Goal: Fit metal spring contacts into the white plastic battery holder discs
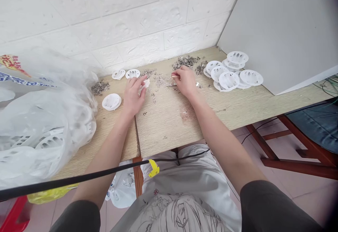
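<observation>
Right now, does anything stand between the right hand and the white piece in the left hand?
Nothing tall shows: only small metal parts lie scattered on the table between the right hand and the white piece in the left hand. The black cable runs lower in view, outside that gap.

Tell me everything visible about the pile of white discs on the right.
The pile of white discs looks like thin plastic: round pieces with greyish slot-like marks, loosely stacked and overlapping, some tilted. It sits on the wood-look tabletop, beside the grey panel; whether it touches the panel is unclear. The right hand is apart.
</observation>
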{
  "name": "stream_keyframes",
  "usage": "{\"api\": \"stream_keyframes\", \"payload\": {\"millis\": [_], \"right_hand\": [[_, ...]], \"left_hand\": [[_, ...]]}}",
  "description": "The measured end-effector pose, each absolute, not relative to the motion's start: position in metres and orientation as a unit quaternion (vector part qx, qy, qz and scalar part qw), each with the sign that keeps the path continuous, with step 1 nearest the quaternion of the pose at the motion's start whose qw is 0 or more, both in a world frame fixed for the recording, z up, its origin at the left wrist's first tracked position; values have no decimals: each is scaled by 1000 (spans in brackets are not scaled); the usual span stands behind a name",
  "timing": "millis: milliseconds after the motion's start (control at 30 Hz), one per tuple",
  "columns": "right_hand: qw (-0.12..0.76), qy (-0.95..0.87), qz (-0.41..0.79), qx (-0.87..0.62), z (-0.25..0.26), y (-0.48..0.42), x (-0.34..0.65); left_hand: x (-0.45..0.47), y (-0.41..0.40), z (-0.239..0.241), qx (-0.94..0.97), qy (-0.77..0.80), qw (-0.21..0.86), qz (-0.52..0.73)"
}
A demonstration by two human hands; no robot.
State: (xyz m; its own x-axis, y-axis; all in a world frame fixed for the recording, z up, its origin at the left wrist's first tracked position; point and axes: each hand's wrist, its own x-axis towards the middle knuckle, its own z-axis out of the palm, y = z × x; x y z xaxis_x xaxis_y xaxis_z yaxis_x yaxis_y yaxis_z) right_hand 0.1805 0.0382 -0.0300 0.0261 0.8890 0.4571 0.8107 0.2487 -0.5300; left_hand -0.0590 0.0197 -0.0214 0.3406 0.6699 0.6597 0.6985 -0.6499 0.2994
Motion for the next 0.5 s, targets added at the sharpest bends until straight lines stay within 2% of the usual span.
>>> {"api": "stream_keyframes", "payload": {"millis": [167, 500], "right_hand": [[418, -672, 70, -607, -27, 36, 175], [463, -665, 198, -551, -20, 20, 155]], "left_hand": [[-58, 20, -21, -825, -407, 1, -392], [-51, 13, -16, -843, -393, -23, -368]]}}
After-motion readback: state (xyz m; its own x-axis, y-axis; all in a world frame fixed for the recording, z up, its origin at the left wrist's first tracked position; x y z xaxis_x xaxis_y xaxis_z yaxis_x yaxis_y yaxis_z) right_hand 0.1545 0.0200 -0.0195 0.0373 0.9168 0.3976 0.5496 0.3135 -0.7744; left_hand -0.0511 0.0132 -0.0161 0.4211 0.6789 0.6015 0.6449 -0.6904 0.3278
